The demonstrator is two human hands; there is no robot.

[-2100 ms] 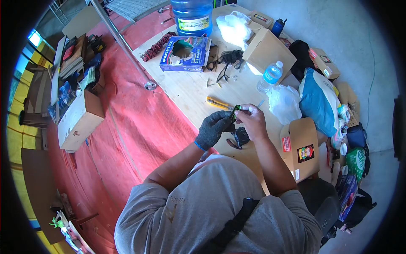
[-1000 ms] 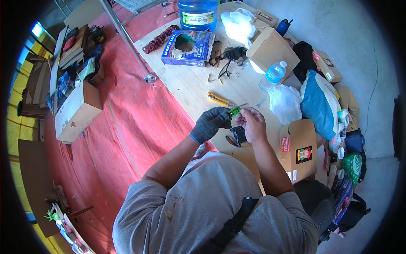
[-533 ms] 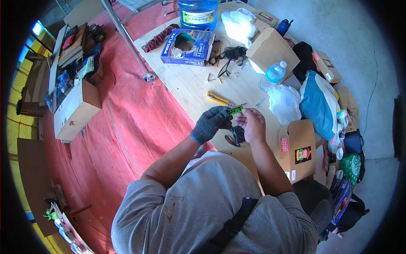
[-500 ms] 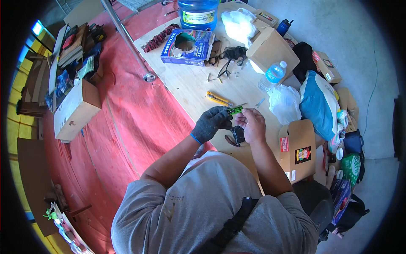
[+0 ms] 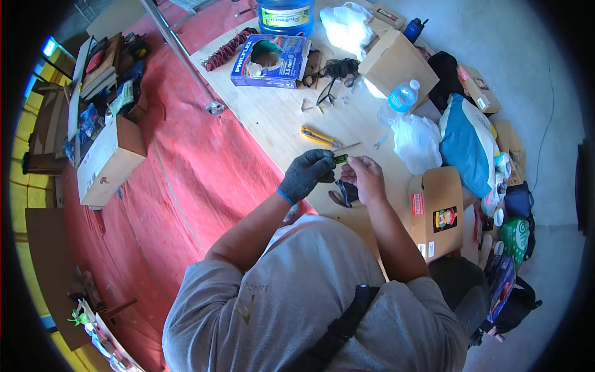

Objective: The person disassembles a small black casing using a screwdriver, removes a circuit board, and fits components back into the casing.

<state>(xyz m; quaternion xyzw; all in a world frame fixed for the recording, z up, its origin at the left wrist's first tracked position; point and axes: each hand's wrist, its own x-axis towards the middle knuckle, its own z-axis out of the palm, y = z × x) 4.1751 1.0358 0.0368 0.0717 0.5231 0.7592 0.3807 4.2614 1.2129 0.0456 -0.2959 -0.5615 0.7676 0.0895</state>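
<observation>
Between my two hands is a small green-and-black piece (image 5: 341, 159), too small to tell its kind. My left hand (image 5: 306, 176), in a dark grey glove with a blue cuff, pinches its left end. My right hand (image 5: 365, 178) is bare, its thumb and fingers closed at the right end. Just beyond them on the table lie a yellow utility knife (image 5: 317, 136) and a thin metal rod (image 5: 348, 147), partly hidden behind the hands. Under my right hand a dark pair of glasses (image 5: 341, 197) rests on the tabletop.
On the wooden table (image 5: 273, 124) stand a blue PHILFLEX box (image 5: 273, 62), a large water jug (image 5: 285, 15), a water bottle (image 5: 401, 99), a plastic bag (image 5: 416, 146) and a cardboard box (image 5: 437, 211). A metal pole (image 5: 180, 53) runs along the left over red sheeting (image 5: 180, 155).
The view has shifted slightly, so the table things sit a little higher and further left. The green piece has turned and shows less of its face. Both hands still hold it.
</observation>
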